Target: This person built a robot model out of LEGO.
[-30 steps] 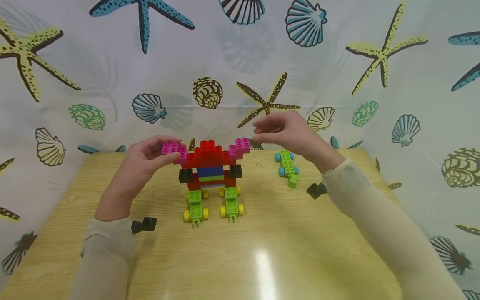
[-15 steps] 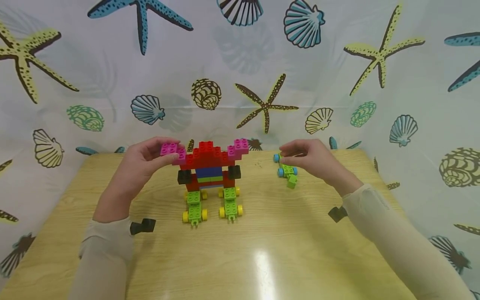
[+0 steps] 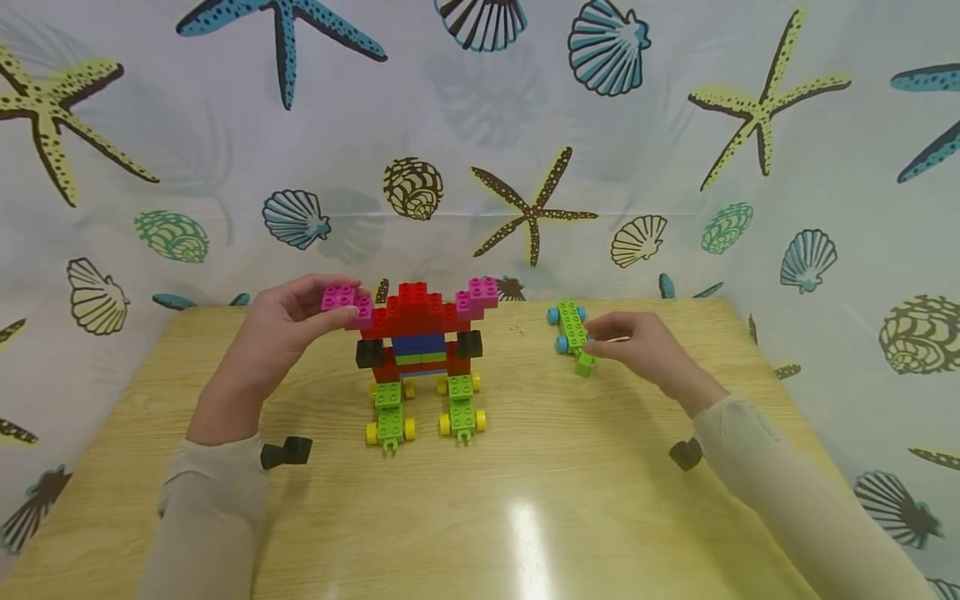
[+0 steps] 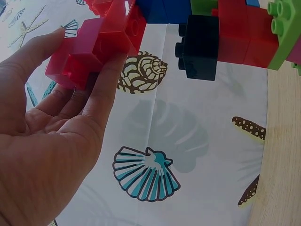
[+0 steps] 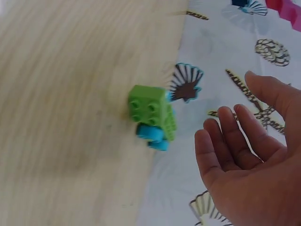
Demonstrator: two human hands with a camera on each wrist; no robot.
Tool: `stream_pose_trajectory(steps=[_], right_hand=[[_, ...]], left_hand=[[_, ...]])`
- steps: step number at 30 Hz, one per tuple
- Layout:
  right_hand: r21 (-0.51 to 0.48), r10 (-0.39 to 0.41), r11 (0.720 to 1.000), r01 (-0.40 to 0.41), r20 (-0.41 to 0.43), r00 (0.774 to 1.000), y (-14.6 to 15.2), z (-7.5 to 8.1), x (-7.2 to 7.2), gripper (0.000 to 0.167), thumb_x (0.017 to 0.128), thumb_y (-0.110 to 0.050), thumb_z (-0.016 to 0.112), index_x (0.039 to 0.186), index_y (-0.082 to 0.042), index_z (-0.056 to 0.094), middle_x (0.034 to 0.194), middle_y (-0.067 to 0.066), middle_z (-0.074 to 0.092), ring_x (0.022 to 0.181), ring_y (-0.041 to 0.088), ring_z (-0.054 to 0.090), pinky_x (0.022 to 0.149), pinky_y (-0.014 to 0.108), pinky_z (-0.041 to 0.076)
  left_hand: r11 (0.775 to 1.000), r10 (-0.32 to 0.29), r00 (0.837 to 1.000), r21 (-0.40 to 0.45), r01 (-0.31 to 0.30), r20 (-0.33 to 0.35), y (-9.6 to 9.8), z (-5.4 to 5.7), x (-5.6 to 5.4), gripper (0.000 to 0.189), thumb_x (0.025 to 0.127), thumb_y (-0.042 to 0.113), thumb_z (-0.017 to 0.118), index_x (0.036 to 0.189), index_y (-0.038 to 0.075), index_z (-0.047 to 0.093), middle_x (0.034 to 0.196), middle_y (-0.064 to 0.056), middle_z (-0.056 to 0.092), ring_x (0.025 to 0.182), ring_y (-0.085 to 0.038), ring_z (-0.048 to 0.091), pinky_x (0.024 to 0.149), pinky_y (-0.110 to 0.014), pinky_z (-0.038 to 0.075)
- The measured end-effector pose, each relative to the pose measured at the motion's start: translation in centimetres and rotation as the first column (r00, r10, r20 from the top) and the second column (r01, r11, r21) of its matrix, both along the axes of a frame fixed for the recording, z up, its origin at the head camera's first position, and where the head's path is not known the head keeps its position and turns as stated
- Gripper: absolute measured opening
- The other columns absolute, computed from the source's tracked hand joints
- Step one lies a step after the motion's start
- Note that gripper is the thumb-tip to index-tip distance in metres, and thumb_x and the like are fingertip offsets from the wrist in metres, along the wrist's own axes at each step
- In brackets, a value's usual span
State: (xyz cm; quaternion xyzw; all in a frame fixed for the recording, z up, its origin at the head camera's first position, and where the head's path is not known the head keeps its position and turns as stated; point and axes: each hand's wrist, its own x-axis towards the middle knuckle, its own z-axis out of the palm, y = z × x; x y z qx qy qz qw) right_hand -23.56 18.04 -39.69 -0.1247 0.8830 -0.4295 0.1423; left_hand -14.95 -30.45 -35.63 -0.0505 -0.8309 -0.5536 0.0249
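Observation:
A toy brick figure stands upright on the table, with a red top, a blue and green middle and black bricks at its sides. Its feet are two green wheeled bases with yellow wheels. My left hand pinches the pink bricks at the figure's left end between thumb and fingers. To the right lies a green toy car with blue wheels and a green brick at its near end. Beside the car is my right hand; the right wrist view shows its fingers bent loosely, holding nothing.
The wooden table ends at the back against a white cloth printed with starfish and shells. More cloth hangs at the sides. Black wrist mounts stick out by both sleeves.
My right hand has moved from beside the figure's right pink bricks, to the right and down, to the green car. The left hand keeps its hold on the pink bricks.

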Motion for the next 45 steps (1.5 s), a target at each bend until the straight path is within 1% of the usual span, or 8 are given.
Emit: stream_pose_trajectory(steps=[7,14,19,24,29,34,41,45], right_hand=[[0.054,-0.038,0.998,0.036,0.039,0.999,0.7,-2.4,-0.4,0.053,0.105,-0.03,0.079,0.15,-0.004,0.067,0.157,0.021,0.065,0.146,0.042,0.062,0.122,0.058,0.054],[0.072,-0.069,0.995,0.064,0.056,0.996,0.8,-3.6,-0.6,0.054,0.105,-0.028,0.08,0.15,-0.002,0.067,0.156,0.022,0.066,0.145,0.04,0.06,0.122,0.055,0.054],[0.087,-0.078,0.994,0.072,0.073,0.994,0.5,-3.9,-0.7,0.055,0.104,-0.029,0.081,0.15,-0.002,0.066,0.153,0.021,0.067,0.142,0.038,0.061,0.12,0.053,0.055],[0.114,-0.084,0.991,0.077,0.064,0.994,0.2,-4.3,-0.9,0.057,0.103,-0.03,0.082,0.149,-0.001,0.066,0.148,0.022,0.069,0.135,0.036,0.065,0.115,0.05,0.057],[0.134,-0.097,0.987,0.088,0.063,0.993,-0.1,-4.5,-0.9,0.059,0.101,-0.034,0.085,0.147,-0.001,0.067,0.144,0.021,0.071,0.129,0.034,0.067,0.112,0.049,0.057],[0.14,-0.104,0.986,0.094,0.064,0.993,-0.3,-4.7,-1.0,0.057,0.101,-0.033,0.085,0.145,-0.001,0.068,0.14,0.02,0.072,0.125,0.032,0.068,0.11,0.047,0.058],[0.147,-0.134,0.981,0.123,0.063,0.989,0.1,-4.7,-1.0,0.058,0.101,-0.037,0.084,0.146,-0.004,0.068,0.144,0.018,0.072,0.127,0.032,0.068,0.111,0.046,0.058],[0.134,-0.143,0.982,0.135,0.049,0.989,0.5,-4.4,-1.1,0.057,0.1,-0.038,0.085,0.144,-0.005,0.069,0.146,0.018,0.072,0.13,0.033,0.068,0.113,0.048,0.058]], left_hand=[[1.0,0.004,1.0,0.001,-0.004,0.008,0.0,-0.1,-0.1,0.052,0.109,0.038,0.075,0.156,0.02,0.064,0.145,0.005,0.067,0.129,-0.012,0.063,0.098,-0.012,0.059],[1.0,0.007,1.0,0.006,-0.007,0.013,0.1,-0.1,-0.1,0.052,0.109,0.04,0.075,0.156,0.021,0.064,0.148,0.002,0.067,0.13,-0.013,0.064,0.099,-0.012,0.059],[1.0,0.012,1.0,0.005,-0.012,0.015,0.1,-0.1,0.0,0.054,0.109,0.04,0.075,0.157,0.019,0.063,0.143,0.008,0.068,0.128,-0.011,0.065,0.099,-0.011,0.058],[1.0,0.012,1.0,0.007,-0.012,0.016,0.1,0.0,0.1,0.052,0.109,0.04,0.075,0.156,0.019,0.064,0.14,0.012,0.068,0.127,-0.01,0.066,0.099,-0.011,0.058],[1.0,0.008,1.0,0.005,-0.008,0.011,0.1,0.0,0.1,0.055,0.109,0.039,0.074,0.158,0.016,0.062,0.142,0.009,0.068,0.128,-0.011,0.065,0.1,-0.012,0.058],[1.0,0.004,1.0,0.007,-0.004,0.016,0.1,-0.1,0.1,0.055,0.109,0.039,0.074,0.158,0.017,0.062,0.144,0.007,0.067,0.129,-0.012,0.064,0.1,-0.012,0.059],[1.0,-0.003,1.0,0.014,0.003,0.005,0.1,-0.1,0.0,0.052,0.109,0.039,0.075,0.156,0.019,0.064,0.141,0.009,0.069,0.128,-0.012,0.066,0.099,-0.012,0.059],[1.0,-0.006,1.0,0.022,0.006,0.007,0.1,0.0,-0.1,0.051,0.109,0.039,0.075,0.155,0.02,0.065,0.141,0.009,0.069,0.128,-0.012,0.067,0.099,-0.013,0.06]])
